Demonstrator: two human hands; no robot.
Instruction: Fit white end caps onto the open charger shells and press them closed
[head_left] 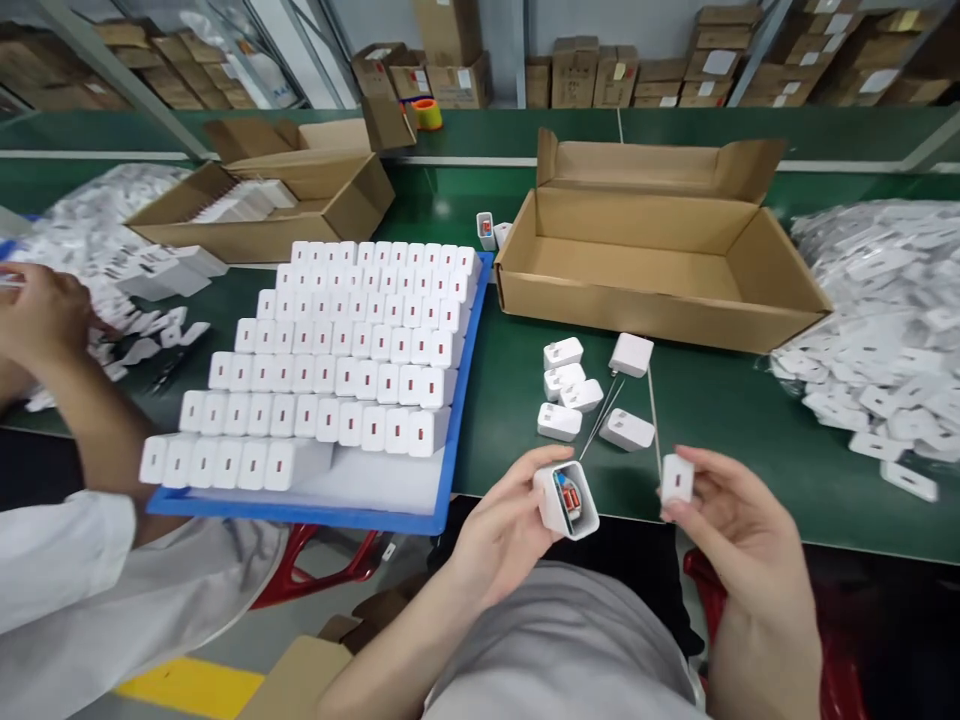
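Observation:
My left hand [510, 525] grips a white charger housing [551, 505] whose open end faces me, with coloured electronic parts showing inside. In my right hand [739, 530], a small white end cap [677, 480] with a slot in its face is pinched between thumb and fingers. Cap and housing are apart. Just beyond my hands, several white chargers [559, 421] lie on the green bench [510, 400]. A pair of metal tweezers [602, 420] rests among them. Left of my hands stands a blue-rimmed tray [442, 500] with rows of white chargers [330, 370], slotted faces toward me.
An open cardboard box [652, 300] stands behind the loose chargers. Bagged white caps [900, 340] spill out at the right. Another box [300, 215] holding white pieces is at the back left. A co-worker's hand [45, 310] works at the far left.

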